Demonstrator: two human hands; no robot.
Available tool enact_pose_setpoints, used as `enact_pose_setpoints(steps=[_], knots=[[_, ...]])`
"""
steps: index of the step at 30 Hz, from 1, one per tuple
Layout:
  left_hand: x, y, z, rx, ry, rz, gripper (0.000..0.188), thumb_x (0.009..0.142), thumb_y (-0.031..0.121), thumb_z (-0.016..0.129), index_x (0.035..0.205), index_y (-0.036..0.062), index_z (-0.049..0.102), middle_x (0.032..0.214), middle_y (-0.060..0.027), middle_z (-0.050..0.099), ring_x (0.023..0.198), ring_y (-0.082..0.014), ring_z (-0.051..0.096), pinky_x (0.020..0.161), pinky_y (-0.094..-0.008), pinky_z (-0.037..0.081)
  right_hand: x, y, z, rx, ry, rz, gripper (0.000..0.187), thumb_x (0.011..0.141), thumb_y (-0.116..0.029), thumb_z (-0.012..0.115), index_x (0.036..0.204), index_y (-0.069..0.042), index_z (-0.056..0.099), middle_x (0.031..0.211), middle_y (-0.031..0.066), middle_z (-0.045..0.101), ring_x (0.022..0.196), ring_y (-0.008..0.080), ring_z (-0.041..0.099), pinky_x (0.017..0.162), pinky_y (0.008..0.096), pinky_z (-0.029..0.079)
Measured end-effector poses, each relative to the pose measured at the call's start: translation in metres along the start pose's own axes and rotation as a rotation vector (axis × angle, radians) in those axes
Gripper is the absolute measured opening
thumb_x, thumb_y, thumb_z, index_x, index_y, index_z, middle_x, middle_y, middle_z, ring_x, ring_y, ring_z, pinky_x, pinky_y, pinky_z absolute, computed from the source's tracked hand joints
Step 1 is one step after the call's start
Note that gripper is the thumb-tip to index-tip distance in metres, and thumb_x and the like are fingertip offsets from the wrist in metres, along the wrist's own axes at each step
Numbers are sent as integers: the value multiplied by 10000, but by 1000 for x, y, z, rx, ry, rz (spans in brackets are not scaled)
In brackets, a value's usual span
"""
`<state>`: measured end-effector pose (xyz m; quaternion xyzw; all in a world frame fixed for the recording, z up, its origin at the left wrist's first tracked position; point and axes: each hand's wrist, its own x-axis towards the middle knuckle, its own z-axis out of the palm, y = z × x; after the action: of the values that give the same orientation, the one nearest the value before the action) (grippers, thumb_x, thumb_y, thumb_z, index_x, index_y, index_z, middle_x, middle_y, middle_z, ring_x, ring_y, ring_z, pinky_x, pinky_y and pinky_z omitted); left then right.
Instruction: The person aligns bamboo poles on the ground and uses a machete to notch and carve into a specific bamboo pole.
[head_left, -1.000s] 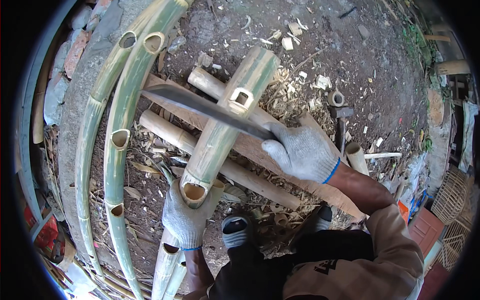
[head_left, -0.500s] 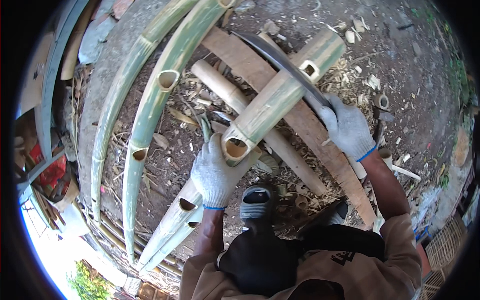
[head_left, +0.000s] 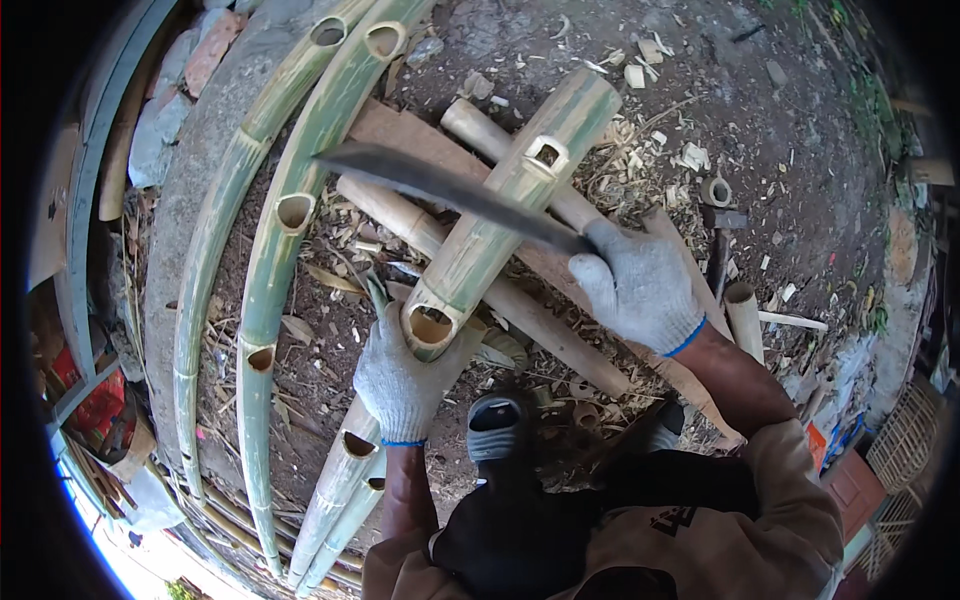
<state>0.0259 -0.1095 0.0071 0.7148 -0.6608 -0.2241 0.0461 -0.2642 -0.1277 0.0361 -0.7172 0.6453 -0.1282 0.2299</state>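
Observation:
My left hand [head_left: 400,388], in a white knit glove with a blue cuff, is closed around a thick green bamboo pole [head_left: 478,238] beside a hole cut in its wall. The pole runs slantwise, with a squarish hole farther up near its far end. In my gloved right hand [head_left: 648,285] is a machete [head_left: 430,187], gripped by its handle. Its long dark blade crosses over the pole between the two holes, tip pointing left; whether it touches cannot be told. Under the pole lie a wooden board [head_left: 665,372] and thinner bamboo lengths [head_left: 555,345].
Two long bamboo poles with cut holes, a nearer one [head_left: 262,290] and a farther one [head_left: 207,270], lie on the left. Wood chips [head_left: 640,150] litter the dirt. A hammer [head_left: 722,235] rests at right, near a short bamboo tube [head_left: 742,312]. Woven baskets [head_left: 900,440] stand farther right.
The machete has swung left and nearer, its blade now lower across the pole. My right hand moved left with it. The whole scene has shifted slightly as the view turned.

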Motion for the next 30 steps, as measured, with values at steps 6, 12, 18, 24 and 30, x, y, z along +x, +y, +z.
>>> enact_pose_setpoints(steps=[6,12,18,24,30], knots=[[2,5,9,-6,-9,6,728,747,441,926,1313,55,679,1120,-191,755,1015,-407,754,856,-498,592,14,25,7,-31,-86,236,483,1068,-520,574,1085,-53,698,683,189,691,670,379,738,598,508,581],[-3,8,1,-11,28,5,791,738,449,933,1361,43,664,1170,-199,756,1052,-404,755,889,-490,596,7,17,-4,-97,-62,88,509,1078,-543,553,1115,-55,695,716,183,715,687,364,754,591,496,590],[0,3,2,-11,12,-3,799,734,441,932,1362,32,656,1168,-218,749,1044,-412,752,880,-497,592,-5,-1,-6,-100,2,-66,554,1082,-559,545,1100,-23,679,758,200,725,687,358,758,564,473,590],[3,4,9,-14,57,7,765,725,451,935,1315,39,675,1123,-204,747,1003,-411,748,847,-497,589,6,11,1,-113,-60,109,537,1061,-562,586,1104,-35,681,707,174,702,620,344,734,550,482,572],[-1,7,5,-22,21,-14,792,732,439,930,1351,21,667,1169,-215,750,1050,-415,750,891,-490,591,19,37,5,-15,-228,316,634,1070,-648,498,1147,-42,670,688,210,671,716,429,733,664,532,566]])
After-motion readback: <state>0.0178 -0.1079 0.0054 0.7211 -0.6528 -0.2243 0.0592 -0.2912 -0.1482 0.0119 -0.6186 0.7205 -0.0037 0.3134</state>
